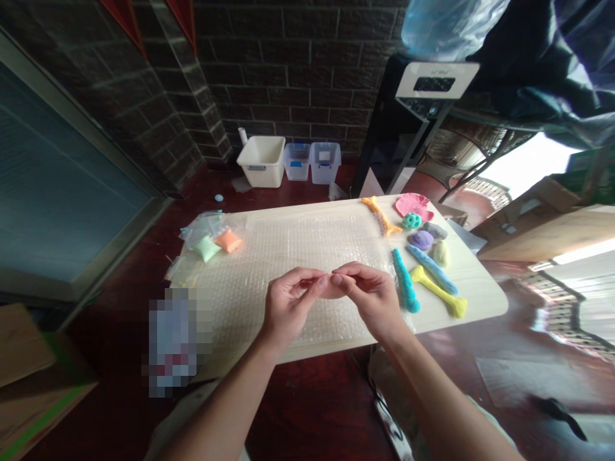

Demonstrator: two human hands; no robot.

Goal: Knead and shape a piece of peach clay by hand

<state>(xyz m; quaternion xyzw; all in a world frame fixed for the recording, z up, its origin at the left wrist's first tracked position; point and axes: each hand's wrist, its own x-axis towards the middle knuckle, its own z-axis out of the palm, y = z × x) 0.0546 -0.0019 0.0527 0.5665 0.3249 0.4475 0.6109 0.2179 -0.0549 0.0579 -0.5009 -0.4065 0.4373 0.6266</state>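
Observation:
Between my two hands is a thin, pale pink piece of modelling clay (332, 289). Its left edge is pinched by the thumb and fingers of my left hand (288, 301). The thumb and index finger of my right hand (373, 298) pinch the other edge. Both hands are above a sheet of bubble wrap (307, 246) on the table. Just right of my right hand lies a teal clay roll (405, 282), and beyond it a yellow bone-shaped clay piece (439, 291) and a blue clay roll (433, 269).
Farther back on the table (480, 301) sit an orange bone-shaped clay piece (382, 216), a pink clay slab (413, 206), and purple (421, 240) and teal (412, 221) lumps. Green (206, 248) and orange (229, 241) clay packets lie left. Bins (262, 163) and a water dispenser (408, 121) stand behind.

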